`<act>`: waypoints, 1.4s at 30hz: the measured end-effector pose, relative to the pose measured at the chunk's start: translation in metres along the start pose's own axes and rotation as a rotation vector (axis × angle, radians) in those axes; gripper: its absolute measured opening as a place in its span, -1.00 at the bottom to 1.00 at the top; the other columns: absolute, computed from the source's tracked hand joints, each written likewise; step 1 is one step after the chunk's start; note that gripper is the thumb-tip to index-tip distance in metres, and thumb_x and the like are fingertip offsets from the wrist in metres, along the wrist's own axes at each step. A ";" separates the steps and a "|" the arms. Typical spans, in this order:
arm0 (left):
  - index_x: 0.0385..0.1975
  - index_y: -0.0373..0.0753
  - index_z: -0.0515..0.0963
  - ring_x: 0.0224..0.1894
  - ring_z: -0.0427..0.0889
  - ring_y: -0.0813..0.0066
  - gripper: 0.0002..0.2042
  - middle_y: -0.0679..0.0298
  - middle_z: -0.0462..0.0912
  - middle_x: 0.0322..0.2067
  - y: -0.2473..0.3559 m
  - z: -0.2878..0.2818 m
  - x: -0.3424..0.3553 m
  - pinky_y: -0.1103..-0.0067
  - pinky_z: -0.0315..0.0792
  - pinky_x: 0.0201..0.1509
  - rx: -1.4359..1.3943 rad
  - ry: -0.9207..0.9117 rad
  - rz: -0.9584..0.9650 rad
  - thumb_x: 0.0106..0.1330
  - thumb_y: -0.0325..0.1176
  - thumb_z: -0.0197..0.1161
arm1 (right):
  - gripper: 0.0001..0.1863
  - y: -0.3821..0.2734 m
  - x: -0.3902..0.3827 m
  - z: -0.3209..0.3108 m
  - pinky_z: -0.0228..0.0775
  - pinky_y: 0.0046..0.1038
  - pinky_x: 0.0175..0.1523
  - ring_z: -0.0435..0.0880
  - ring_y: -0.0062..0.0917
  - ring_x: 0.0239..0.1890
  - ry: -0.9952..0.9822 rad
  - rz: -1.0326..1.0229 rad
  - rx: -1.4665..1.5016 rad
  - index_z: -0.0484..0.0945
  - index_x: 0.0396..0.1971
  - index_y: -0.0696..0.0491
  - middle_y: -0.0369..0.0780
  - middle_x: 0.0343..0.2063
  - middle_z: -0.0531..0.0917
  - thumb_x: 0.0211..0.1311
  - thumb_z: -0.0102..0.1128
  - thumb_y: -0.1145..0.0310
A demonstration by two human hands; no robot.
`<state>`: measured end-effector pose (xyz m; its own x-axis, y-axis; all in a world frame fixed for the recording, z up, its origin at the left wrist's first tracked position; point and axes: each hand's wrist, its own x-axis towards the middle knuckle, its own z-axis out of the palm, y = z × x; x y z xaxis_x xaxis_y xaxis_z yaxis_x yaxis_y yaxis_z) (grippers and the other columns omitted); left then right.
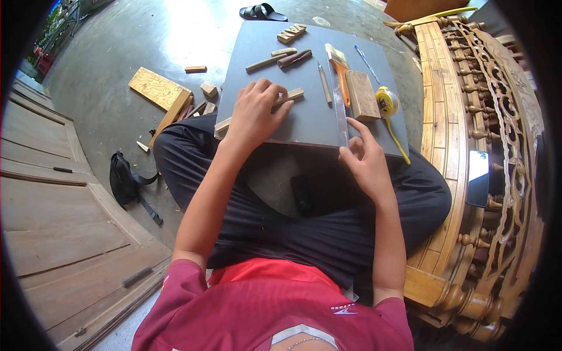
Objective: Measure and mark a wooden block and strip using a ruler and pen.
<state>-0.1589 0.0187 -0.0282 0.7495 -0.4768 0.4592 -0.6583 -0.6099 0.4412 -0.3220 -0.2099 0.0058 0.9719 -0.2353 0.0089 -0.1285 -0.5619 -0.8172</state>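
My left hand (259, 111) has curled fingers over a pale wooden strip (294, 94) on the grey board (380, 58), gripping it. My right hand (366, 155) holds the lower end of a clear ruler (342, 114) lying lengthwise on the board. Beside the ruler are an orange-handled brush (342, 76), a wooden block (362, 96), a yellow tape measure (387, 100), a blue pen (367, 64) and a slim pointed tool (324, 83). Farther up lie dark sticks (294, 58) and a small carved piece (291, 33).
Wood offcuts (160, 88) and a black bag (123, 178) lie on the floor at left, near wooden panels (70, 228). A carved wooden bench (436, 175) holds a phone (477, 178) at right. Black sandals (261, 13) sit beyond the board.
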 end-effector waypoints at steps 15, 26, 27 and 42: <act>-0.23 -0.12 0.75 -0.09 0.67 0.15 -0.82 0.23 0.68 -0.23 0.004 0.013 0.000 0.29 0.53 0.07 -0.160 0.042 0.009 0.31 -0.20 0.51 | -0.59 0.001 -0.003 0.015 0.32 -0.55 -0.30 0.50 -0.71 -0.46 -0.098 0.078 0.408 0.44 0.21 0.22 -0.35 -0.53 0.49 0.48 0.28 0.41; -0.23 -0.10 0.78 -0.06 0.70 0.22 -0.78 0.30 0.72 -0.22 0.006 0.009 -0.003 0.33 0.57 0.03 -0.156 -0.026 0.042 0.32 -0.12 0.53 | -0.57 -0.004 -0.005 0.039 0.44 -0.19 -0.30 0.62 -0.20 -0.53 0.029 -0.215 -0.074 0.41 0.26 0.13 -0.11 -0.58 0.53 0.45 0.21 0.47; -0.23 -0.10 0.78 -0.06 0.70 0.22 -0.78 0.30 0.72 -0.22 0.006 0.009 -0.003 0.33 0.57 0.03 -0.155 -0.024 0.042 0.32 -0.12 0.53 | -0.56 -0.001 -0.005 0.041 0.45 -0.16 -0.29 0.63 -0.17 -0.53 0.026 -0.220 -0.090 0.40 0.26 0.12 -0.10 -0.58 0.53 0.43 0.22 0.47; -0.30 -0.11 0.77 -0.16 0.69 0.28 -0.78 0.33 0.70 -0.28 0.018 0.009 -0.016 0.37 0.57 -0.07 -0.108 0.037 0.047 0.26 -0.12 0.57 | -0.49 -0.002 -0.007 0.051 0.53 -0.01 -0.36 0.70 -0.06 -0.56 0.095 -0.302 -0.376 0.36 0.38 0.08 -0.08 -0.65 0.61 0.49 0.17 0.36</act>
<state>-0.1821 0.0102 -0.0346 0.7156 -0.4785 0.5089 -0.6981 -0.5148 0.4976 -0.3188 -0.1671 -0.0218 0.9565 -0.0794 0.2806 0.0768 -0.8595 -0.5053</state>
